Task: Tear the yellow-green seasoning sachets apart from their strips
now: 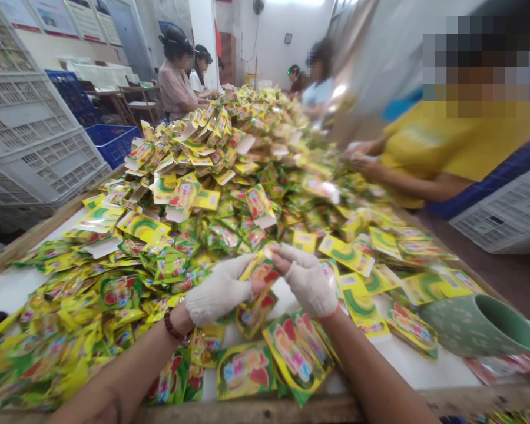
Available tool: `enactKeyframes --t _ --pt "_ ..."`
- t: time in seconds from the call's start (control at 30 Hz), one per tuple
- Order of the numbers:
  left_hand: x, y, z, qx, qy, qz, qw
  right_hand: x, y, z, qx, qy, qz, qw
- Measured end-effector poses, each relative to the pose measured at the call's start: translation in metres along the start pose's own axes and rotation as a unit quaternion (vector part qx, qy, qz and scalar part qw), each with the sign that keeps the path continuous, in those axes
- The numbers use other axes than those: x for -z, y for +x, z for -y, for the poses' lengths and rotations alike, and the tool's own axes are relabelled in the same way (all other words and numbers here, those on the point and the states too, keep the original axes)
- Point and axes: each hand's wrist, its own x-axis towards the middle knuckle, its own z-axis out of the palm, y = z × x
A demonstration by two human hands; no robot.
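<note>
1. A small yellow-and-green sachet point(262, 272) is held up between both hands, just above the near part of the table point(265, 408).
2. The grip of the left hand point(218, 291) is closed on the sachet's left edge, which is pinched between thumb and fingers. A white knitted glove is worn on the hand and a dark bead bracelet point(173, 327) on the wrist.
3. The grip of the right hand point(309, 282) is likewise closed on the sachet's upper right edge. The same kind of glove is worn, and the fingertips are left bare.
4. A second sachet point(252, 315) is seen hanging just below the held one (whether the two are joined cannot be told).
5. Larger packets point(298, 353) of the same colours are spread flat on the table under the forearms, close to the wooden front edge.
6. A high heap of sachets point(229, 153) is piled along the middle of the table and stretches to its far end.
7. A green mug point(481, 324) is laid on its side at the right, with its mouth turned to the right.
8. On the right side of the table a co-worker in a yellow shirt point(446, 141) is seated, with hands point(362, 156) at the heap's edge.
9. More people point(175, 82) are gathered at the far end.
10. White crates point(26, 129) are stacked on the left, with a blue crate point(112, 141) behind them.
</note>
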Motion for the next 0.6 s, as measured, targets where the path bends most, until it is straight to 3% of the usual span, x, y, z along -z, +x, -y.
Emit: enactKeyframes --t 0.17,0.33,0.43,0.53,0.6 --pt "0.000 -0.001 -0.004 -0.004 -0.084 -0.008 0.996 0.001 -0.009 0.010 0.104 -0.089 0.066 0.988" --pt "0.001 -0.001 0.001 -0.002 -0.096 -0.032 0.995 -0.002 -0.013 0.007 0.157 -0.122 0.092 0.976" --pt "0.001 0.000 0.000 -0.004 -0.115 -0.022 0.993 -0.005 -0.011 0.002 0.148 -0.057 0.096 0.983" --pt "0.000 -0.001 -0.003 -0.012 -0.160 -0.015 0.987 -0.008 -0.008 0.000 0.117 0.039 0.062 0.990" --pt "-0.001 -0.002 -0.003 -0.013 -0.184 -0.021 0.983 -0.009 -0.008 -0.001 0.104 0.018 0.037 0.994"
